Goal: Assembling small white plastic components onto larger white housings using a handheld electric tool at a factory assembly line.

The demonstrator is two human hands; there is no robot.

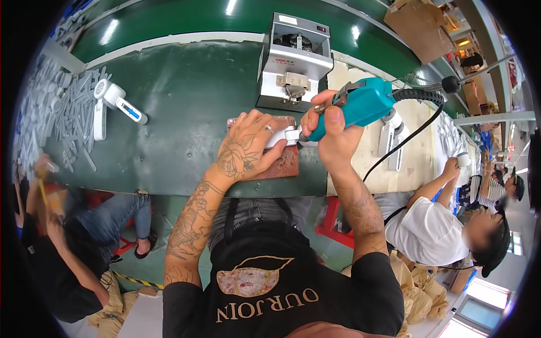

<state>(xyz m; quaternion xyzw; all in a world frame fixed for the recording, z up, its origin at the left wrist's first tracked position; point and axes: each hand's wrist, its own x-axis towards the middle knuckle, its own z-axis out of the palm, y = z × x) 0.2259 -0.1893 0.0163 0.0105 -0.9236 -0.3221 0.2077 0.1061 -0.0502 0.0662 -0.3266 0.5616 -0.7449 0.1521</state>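
Observation:
My right hand point(338, 132) is closed around a teal electric screwdriver point(369, 104), its tip pointing left at a white plastic part point(279, 137). Whether the bit sits in a screw is hidden. My left hand point(251, 143), a ring on one finger, lies over the white part and grips it against a reddish-brown block point(286, 165) on the green bench mat. The palm and fingers cover much of the part. A grey screw feeder point(296, 62) stands just beyond my hands.
White plastic pieces point(73, 107) are heaped at the left, with a white handheld device point(115, 96) beside them. More white parts point(393, 141) lie right, near the screwdriver's black cord point(406, 143). Co-workers sit on both sides; a white sleeve point(422, 225) shows right.

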